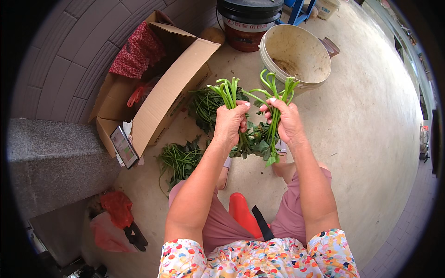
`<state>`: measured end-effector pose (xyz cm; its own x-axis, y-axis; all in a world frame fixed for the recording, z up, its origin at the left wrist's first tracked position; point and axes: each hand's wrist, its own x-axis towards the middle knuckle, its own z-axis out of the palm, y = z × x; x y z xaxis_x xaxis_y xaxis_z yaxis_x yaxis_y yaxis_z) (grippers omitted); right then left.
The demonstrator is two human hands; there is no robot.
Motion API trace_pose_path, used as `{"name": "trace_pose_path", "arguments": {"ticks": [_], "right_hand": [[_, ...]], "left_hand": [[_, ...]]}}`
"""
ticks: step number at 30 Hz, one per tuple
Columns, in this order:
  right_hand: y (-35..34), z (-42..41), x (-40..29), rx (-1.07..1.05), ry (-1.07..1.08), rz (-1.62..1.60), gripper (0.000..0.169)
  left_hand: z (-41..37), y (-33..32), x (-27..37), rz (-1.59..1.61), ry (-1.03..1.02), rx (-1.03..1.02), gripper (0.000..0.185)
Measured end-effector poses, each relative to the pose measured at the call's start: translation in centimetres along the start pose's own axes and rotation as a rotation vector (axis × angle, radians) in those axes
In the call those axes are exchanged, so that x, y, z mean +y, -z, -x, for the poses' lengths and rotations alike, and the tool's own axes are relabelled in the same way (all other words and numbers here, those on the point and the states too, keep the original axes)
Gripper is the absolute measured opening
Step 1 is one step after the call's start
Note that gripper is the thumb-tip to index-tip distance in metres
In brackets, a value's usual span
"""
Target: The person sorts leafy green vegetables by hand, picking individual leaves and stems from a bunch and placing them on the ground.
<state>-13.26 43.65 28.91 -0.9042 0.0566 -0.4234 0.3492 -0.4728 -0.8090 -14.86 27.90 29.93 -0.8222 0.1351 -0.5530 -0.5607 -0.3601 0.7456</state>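
Note:
My left hand (pixel 231 121) is closed around a bunch of leafy green stems (pixel 227 92), cut ends up and leaves hanging below. Beside it, my right hand (pixel 283 116) grips another bunch of green stems (pixel 276 120), some of them curling at the top; its leaves also hang down. The two bunches are close together at the leaves, and I cannot tell whether they touch. A pile of leafy stems (pixel 205 107) lies on the floor behind my left hand. Nearer my leg, a second pile (pixel 179 158) rests on the floor. My palms are hidden.
An open cardboard box (pixel 174 87) with red patterned cloth (pixel 139 48) stands at the left, a phone (pixel 124 147) on its edge. Beyond my right hand are a dirty white bucket (pixel 295 52) and a lidded paint bucket (pixel 247 27). Red plastic bags (pixel 116 208) lie lower left, near a stone block (pixel 59 163).

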Motion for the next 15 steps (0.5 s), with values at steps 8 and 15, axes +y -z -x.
{"name": "trace_pose_path", "arguments": {"ticks": [8, 15], "right_hand": [[-0.7, 0.4, 0.2, -0.090, -0.021, 0.019, 0.016], [-0.6, 0.0, 0.6, -0.053, 0.033, -0.068, 0.018]], "left_hand": [[-0.4, -0.2, -0.8, 0.102, 0.083, -0.096, 0.017], [-1.2, 0.0, -1.5, 0.264, -0.034, -0.114, 0.012]]}}
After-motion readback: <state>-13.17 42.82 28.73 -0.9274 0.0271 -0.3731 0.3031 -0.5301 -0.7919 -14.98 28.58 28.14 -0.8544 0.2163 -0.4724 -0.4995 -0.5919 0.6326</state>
